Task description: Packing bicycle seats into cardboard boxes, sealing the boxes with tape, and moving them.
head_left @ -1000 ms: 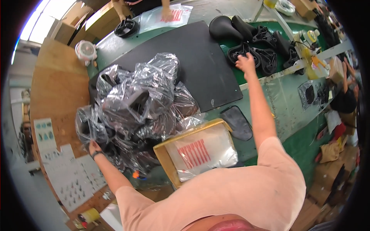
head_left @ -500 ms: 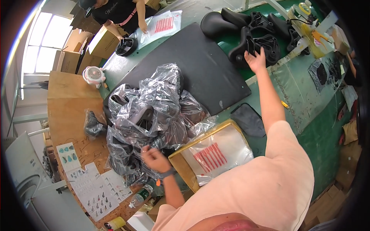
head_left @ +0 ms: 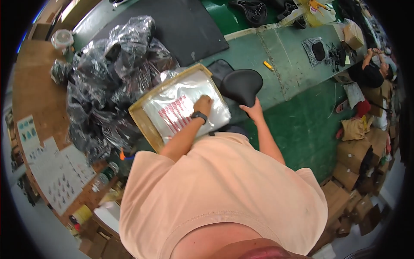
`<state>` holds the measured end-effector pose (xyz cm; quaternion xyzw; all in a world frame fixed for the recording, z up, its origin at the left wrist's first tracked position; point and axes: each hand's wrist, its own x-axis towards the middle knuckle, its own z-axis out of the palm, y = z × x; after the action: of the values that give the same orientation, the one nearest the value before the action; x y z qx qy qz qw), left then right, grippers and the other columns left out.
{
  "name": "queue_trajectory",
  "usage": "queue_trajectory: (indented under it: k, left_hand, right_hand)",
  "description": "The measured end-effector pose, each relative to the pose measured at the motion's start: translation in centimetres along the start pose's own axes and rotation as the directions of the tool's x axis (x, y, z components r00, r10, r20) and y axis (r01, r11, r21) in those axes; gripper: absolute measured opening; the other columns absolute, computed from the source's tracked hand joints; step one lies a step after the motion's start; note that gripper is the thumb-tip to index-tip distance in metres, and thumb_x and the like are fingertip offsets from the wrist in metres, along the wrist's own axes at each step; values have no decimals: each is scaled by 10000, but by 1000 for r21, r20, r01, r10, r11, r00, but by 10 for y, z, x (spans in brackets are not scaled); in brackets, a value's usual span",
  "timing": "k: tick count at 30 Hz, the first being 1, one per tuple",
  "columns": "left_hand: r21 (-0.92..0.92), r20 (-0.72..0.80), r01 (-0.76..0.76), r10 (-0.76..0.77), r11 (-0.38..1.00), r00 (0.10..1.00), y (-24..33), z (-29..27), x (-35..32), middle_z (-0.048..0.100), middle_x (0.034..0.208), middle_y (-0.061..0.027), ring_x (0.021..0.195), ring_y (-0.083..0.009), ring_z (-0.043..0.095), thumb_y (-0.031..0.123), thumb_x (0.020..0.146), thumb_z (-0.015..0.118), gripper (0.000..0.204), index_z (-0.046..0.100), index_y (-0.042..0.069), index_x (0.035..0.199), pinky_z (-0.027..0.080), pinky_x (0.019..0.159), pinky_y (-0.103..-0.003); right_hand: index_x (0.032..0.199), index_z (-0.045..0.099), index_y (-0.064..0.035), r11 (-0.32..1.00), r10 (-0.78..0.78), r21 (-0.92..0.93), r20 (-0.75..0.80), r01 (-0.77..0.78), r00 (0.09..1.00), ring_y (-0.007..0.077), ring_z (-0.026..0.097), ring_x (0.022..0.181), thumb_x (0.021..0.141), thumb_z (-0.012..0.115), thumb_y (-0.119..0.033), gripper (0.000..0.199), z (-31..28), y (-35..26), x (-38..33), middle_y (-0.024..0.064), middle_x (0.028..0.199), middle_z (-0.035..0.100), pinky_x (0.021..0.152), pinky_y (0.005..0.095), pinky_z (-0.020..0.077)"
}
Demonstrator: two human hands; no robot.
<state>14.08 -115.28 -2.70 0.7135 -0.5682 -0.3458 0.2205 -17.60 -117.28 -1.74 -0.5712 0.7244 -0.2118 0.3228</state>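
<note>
A black bicycle saddle (head_left: pixel 243 84) is held by its narrow nose in my right hand (head_left: pixel 253 110), with its smooth top facing up. Its wide end overlaps a dark pad (head_left: pixel 219 70) on the table. My left hand (head_left: pixel 203 105) is closed at the top clear plastic bag (head_left: pixel 174 102), its fingers curled and pinching the film; the fingertips are partly hidden. That bag, with red printed marks, tops a stack in a shallow cardboard box (head_left: pixel 144 126). A dark band circles my left wrist.
Saddles wrapped in clear plastic (head_left: pixel 114 73) are heaped left of the box. A black mat (head_left: pixel 185 28) lies behind it, with bare saddles (head_left: pixel 254 12) farther right. Printed sheets (head_left: pixel 64 177) and a plastic bottle (head_left: pixel 105 177) are at left. A yellow cutter (head_left: pixel 268 65) lies on the table.
My right hand has brought a saddle from the far pile back toward my body. My left hand has moved from the wrapped heap onto the bags in the box. The view has shifted.
</note>
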Motion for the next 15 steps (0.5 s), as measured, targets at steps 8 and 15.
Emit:
queue_trajectory:
  k: [8,15]
  left_hand:
    - [73,-117,167,-158,983,981,20,8,-21,673,1155,-181,1121,-396,679,398,910,834,390,735,67,1090,572,932,-508]
    - [149,-357,221,-156,964,921,6,25,-45,686,1136,-146,1073,-371,681,346,964,766,259,761,106,1061,563,888,-514]
  right_hand:
    - [1566,482,-35,996,-7,-92,62,12,998,404,742,1126,788,942,-374,965,-22,-19,-6,250,1288,745,959,472,591]
    - [1588,492,-55,193,-147,639,769,-745,622,262,649,944,977,700,-675,895,-134,-38,-111,210,1398,665,712,362,560]
